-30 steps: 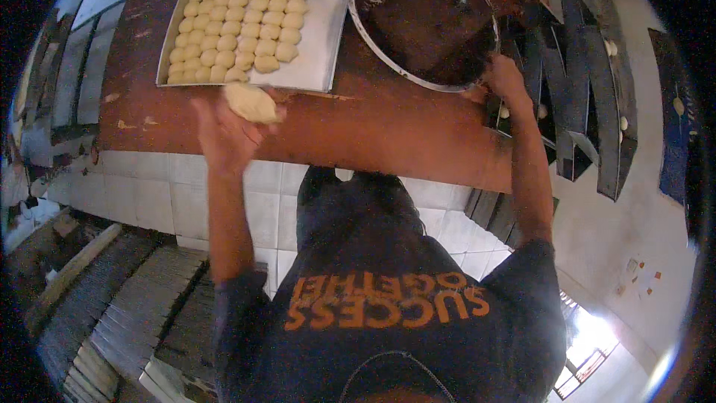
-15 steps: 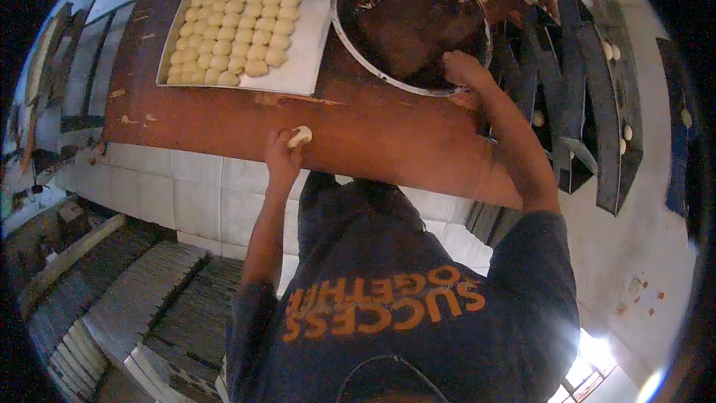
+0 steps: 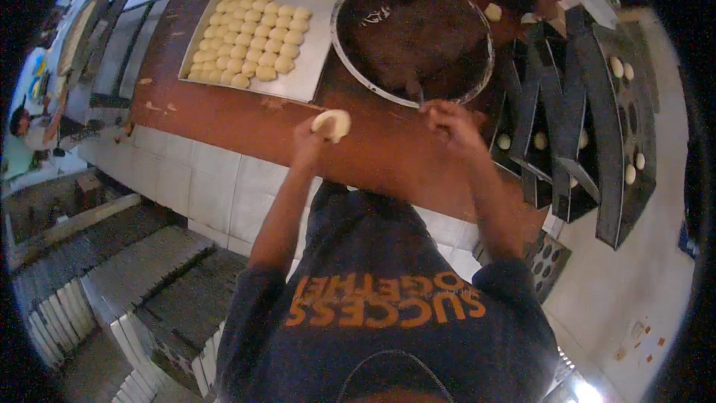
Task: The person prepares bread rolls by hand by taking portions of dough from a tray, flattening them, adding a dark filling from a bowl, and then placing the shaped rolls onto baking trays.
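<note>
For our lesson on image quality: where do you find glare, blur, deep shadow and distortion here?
Head view: a glare spot at lower right; head view: slight blur on the right hand, little detail in the dark filling; head view: surroundings bend toward a rounded black border.

Cream dough, dark-brown paste, silvery tray

Mostly Matt Finishes

From my remote seat, I read the dough piece as smooth and matt, the tray as smooth metal, the brown filling as rough. The table looks like scuffed wood; the shirt, matt cloth.
</note>
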`<state>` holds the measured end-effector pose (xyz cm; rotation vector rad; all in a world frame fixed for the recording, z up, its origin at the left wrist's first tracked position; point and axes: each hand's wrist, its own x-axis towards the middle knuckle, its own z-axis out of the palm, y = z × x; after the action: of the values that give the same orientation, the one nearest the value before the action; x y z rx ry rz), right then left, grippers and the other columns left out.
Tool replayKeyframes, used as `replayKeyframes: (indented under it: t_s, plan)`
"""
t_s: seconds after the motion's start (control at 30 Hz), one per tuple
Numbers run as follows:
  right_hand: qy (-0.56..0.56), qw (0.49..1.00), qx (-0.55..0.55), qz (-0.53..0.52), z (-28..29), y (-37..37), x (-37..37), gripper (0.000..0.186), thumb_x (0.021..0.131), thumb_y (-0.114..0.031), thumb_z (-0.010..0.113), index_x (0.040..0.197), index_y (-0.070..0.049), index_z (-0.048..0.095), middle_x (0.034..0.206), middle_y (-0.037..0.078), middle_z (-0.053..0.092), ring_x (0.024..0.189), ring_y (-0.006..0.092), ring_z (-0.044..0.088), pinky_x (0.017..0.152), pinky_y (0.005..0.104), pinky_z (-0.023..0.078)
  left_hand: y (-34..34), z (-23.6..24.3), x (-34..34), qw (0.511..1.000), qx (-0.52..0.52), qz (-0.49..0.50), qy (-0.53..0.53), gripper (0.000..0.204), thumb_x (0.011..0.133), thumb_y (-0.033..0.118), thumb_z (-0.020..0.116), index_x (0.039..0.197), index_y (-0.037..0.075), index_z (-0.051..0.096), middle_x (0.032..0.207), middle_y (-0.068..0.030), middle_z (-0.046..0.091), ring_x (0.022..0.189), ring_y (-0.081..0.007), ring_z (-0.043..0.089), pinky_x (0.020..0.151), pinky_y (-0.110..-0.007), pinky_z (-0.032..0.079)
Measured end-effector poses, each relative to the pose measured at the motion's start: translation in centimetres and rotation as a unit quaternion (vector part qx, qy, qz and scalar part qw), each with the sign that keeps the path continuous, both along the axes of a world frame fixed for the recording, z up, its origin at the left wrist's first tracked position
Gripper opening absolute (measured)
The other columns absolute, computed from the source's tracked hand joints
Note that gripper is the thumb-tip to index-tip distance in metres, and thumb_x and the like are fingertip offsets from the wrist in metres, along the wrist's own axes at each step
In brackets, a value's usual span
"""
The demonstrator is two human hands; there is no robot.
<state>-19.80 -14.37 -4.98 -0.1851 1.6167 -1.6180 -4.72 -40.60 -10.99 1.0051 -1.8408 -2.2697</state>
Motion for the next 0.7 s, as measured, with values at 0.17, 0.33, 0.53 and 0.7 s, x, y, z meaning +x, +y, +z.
replayKeyframes:
  t_s: [0.17,0.33,0.53,0.7]
  plan:
    - [0.431,0.889,0.100,-0.119,-0.2,-4.2,5.4,0.020,0.078,-0.006,0.055,0.098,-0.004,0.059,0.075,0.007,0.059,0.069,0.0190,0.058,0.060,0.0298,0.046,5.0,4.4,-4.5,0.920,0.366,0.095,0.106,0.027,0.086,0.019,0.052,0.102,-0.002,0.052,0.097,-0.0121,0.057,0.088,-0.0231,0.056,0.073,-0.037,0.050]
    - [0.603,0.787,0.108,-0.076,2.7,-6.9,5.6,0.022,0.073,-0.001,0.055,0.094,-0.003,0.060,0.079,0.013,0.058,0.069,0.0254,0.058,0.062,0.0307,0.046,4.4,8.5,-4.9,0.890,0.430,0.108,0.104,0.027,0.087,0.020,0.048,0.103,-0.002,0.050,0.100,-0.0124,0.056,0.087,-0.0236,0.057,0.077,-0.036,0.050]
    - [0.623,0.703,0.343,0.000,5.1,-8.6,4.3,0.025,0.066,-0.002,0.055,0.091,-0.004,0.059,0.084,0.013,0.057,0.074,0.0297,0.058,0.063,0.0375,0.049,-2.6,7.4,-3.6,0.880,0.391,0.222,0.154,0.026,0.088,0.021,0.047,0.103,-0.001,0.050,0.102,-0.0123,0.056,0.089,-0.0240,0.058,0.077,-0.032,0.051]
    - [0.561,0.663,0.495,0.025,0.0,-10.4,-0.1,0.030,0.066,-0.004,0.056,0.096,-0.005,0.058,0.083,0.014,0.058,0.076,0.0303,0.058,0.069,0.0392,0.049,-4.2,9.1,-1.5,0.876,0.411,0.172,0.184,0.026,0.087,0.019,0.050,0.104,0.000,0.049,0.101,-0.0114,0.057,0.094,-0.0240,0.056,0.083,-0.037,0.049]
